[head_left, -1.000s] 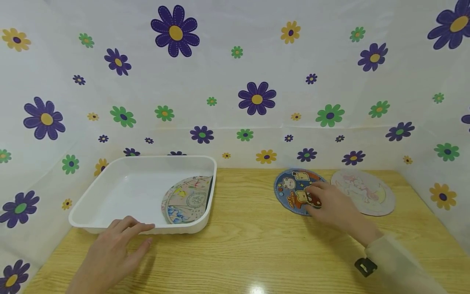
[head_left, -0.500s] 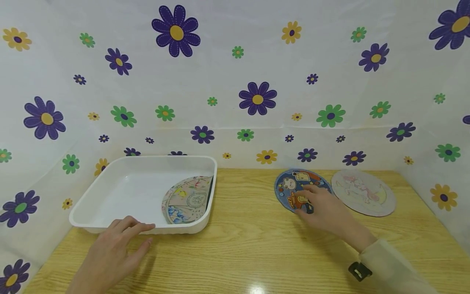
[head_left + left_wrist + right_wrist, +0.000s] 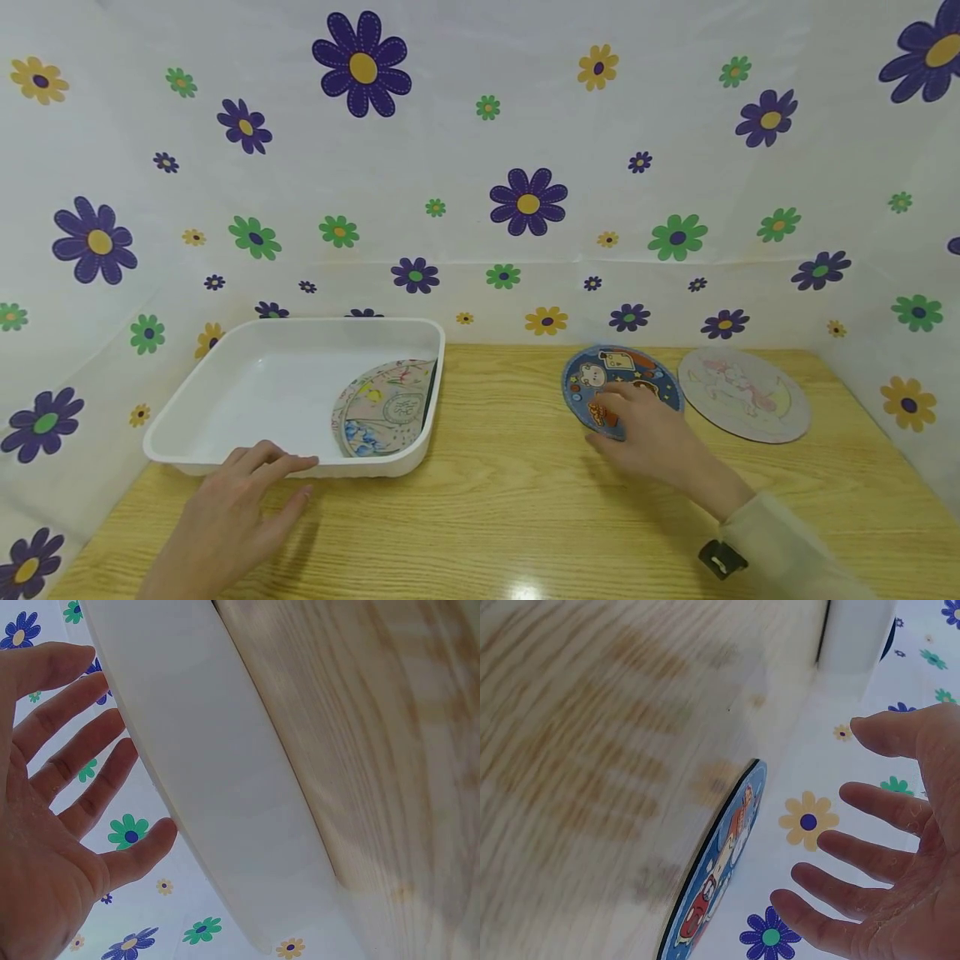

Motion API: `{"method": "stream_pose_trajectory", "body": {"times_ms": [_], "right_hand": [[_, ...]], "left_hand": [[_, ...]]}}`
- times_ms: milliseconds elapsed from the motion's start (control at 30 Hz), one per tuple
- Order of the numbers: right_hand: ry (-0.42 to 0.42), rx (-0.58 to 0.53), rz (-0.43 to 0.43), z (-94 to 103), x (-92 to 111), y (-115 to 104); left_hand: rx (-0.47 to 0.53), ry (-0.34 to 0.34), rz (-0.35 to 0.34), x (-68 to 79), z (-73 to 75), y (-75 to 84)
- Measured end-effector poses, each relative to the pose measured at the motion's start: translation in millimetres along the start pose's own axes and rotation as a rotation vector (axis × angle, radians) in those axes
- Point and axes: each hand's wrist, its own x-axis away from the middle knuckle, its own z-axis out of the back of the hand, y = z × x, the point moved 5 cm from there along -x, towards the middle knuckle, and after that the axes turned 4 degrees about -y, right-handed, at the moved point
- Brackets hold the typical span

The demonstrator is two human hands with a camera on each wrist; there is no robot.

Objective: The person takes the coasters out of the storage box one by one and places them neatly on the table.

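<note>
A round blue mat with cartoon characters (image 3: 580, 392) lies flat on the table, right of centre. Over its near part hovers my right hand (image 3: 656, 437), covering some of the print. The right wrist view shows the fingers loosely spread above the mat (image 3: 718, 864), with a gap between them and it. My left hand (image 3: 228, 508) has its fingertips at the near rim of a white tray (image 3: 277, 392). In the left wrist view those fingers (image 3: 82, 750) line up along the tray's edge, relaxed. Round patterned mats (image 3: 382, 412) lean in the tray's right end, overlapping.
Just right of the blue mat lies a pale pink unicorn mat (image 3: 742, 396). A white flower-print sheet (image 3: 465, 150) rises behind the wooden table (image 3: 480, 508) and along both sides.
My right hand has slid left and slightly nearer across the blue mat, uncovering its right side. The mat stays in place. My left hand has not moved.
</note>
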Motion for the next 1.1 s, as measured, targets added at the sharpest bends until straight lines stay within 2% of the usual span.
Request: {"method": "stream_pose_trajectory", "body": {"times_ms": [600, 1100], "right_hand": [[-0.032, -0.019, -0.005, -9.1, -3, -17], [0.002, -0.019, 0.063, -15.9, -5, -29]], "left_hand": [[0.001, 0.039, -0.026, 0.2, 0.7, 0.3], [-0.031, 0.087, -0.099, 1.0, 2.0, 2.9]]}}
